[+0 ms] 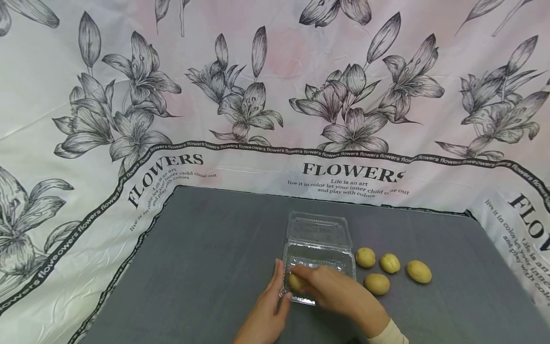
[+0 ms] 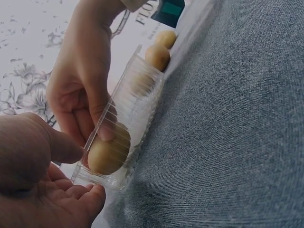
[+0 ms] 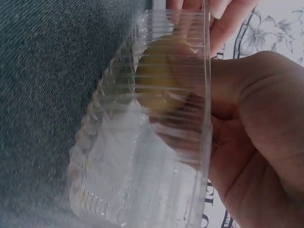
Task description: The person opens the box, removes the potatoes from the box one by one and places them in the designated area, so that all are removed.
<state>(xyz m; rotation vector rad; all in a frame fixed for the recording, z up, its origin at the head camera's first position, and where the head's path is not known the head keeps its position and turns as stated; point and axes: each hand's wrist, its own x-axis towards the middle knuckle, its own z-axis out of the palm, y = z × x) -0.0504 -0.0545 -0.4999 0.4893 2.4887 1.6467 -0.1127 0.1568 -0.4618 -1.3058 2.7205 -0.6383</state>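
A clear plastic clamshell container [image 1: 320,259] lies on the grey table with its lid [image 1: 319,231] folded back. Inside its front left part, my right hand [image 1: 335,289] pinches a yellow potato [image 2: 109,149] between thumb and fingers. Through the ribbed clear wall, the right wrist view shows the same potato [image 3: 161,73] near the container's end. My left hand [image 1: 268,306] rests against the container's left side, its fingers along the wall and its thumb at the front corner. In the left wrist view, that thumb touches the rim.
Right of the container lie several more potatoes: one by its side [image 1: 365,257], one nearer the front [image 1: 376,284], others farther right [image 1: 390,263] [image 1: 418,272]. A white cloth [image 1: 240,167] printed with flowers hangs behind the grey tabletop [image 1: 206,258].
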